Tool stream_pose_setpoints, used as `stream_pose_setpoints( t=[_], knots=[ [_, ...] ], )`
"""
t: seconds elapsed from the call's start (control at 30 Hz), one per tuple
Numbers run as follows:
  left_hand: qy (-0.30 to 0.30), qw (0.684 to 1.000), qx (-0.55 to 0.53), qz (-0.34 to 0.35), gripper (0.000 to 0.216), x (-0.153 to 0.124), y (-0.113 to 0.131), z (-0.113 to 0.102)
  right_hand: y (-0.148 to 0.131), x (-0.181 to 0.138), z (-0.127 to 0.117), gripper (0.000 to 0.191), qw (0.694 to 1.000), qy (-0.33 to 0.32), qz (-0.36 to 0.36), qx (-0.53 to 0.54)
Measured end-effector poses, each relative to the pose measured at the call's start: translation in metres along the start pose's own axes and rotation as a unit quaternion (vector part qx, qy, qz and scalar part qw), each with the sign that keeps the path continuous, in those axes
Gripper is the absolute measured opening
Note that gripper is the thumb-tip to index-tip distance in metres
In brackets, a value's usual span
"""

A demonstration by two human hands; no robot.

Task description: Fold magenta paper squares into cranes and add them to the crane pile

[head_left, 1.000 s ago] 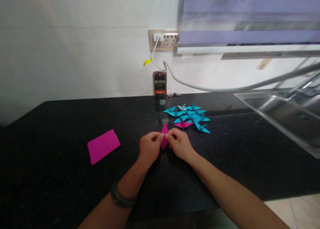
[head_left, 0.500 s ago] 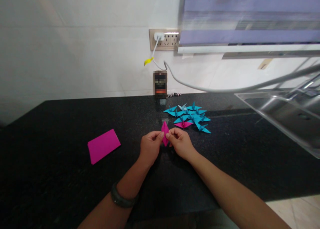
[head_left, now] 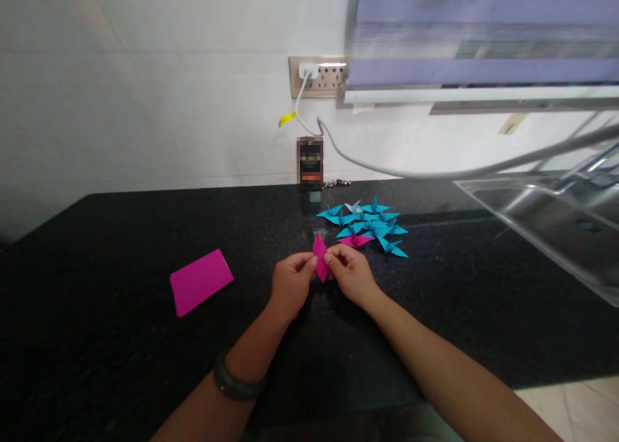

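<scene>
A narrow folded piece of magenta paper (head_left: 320, 261) stands point-up just above the black countertop (head_left: 120, 249). My left hand (head_left: 290, 282) pinches its left side and my right hand (head_left: 349, 276) pinches its right side, fingertips nearly meeting. Just behind my hands lies a cluster of several folded blue paper cranes (head_left: 370, 224) with one magenta crane (head_left: 354, 240) among them. A flat stack of magenta paper sheets (head_left: 200, 281) lies to the left of my hands.
A phone (head_left: 310, 162) leans upright against the white wall, under a wall socket (head_left: 318, 76) with a white plug and cable. A grey hose (head_left: 435, 170) runs right toward a steel sink (head_left: 546, 216). The counter's front edge is at lower right.
My hands have barely moved. The right fingertips have closed in slightly on the paper's right edge, and the folded piece looks a little narrower.
</scene>
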State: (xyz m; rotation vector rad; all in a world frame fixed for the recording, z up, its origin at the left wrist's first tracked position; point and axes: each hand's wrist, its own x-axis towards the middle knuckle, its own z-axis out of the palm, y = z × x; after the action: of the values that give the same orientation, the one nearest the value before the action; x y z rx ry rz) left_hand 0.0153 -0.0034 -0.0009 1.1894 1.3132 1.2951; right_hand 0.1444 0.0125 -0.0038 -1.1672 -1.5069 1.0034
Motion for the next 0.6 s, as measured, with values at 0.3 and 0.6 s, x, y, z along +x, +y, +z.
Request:
stream_pose_setpoints(
  t=[0.3, 0.6],
  knots=[
    [-0.003, 0.997, 0.059, 0.041, 0.022, 0.0026, -0.0063, -0.0024, -0.0017, -0.0022, 0.0035, 0.011, 0.999, 0.036, -0.024, 0.008],
    [0.009, 0.995, 0.092, 0.036, 0.022, 0.0007, -0.0008, -0.002, -0.0016, -0.0037, 0.003, 0.008, 0.999, 0.029, -0.041, -0.016]
  ],
)
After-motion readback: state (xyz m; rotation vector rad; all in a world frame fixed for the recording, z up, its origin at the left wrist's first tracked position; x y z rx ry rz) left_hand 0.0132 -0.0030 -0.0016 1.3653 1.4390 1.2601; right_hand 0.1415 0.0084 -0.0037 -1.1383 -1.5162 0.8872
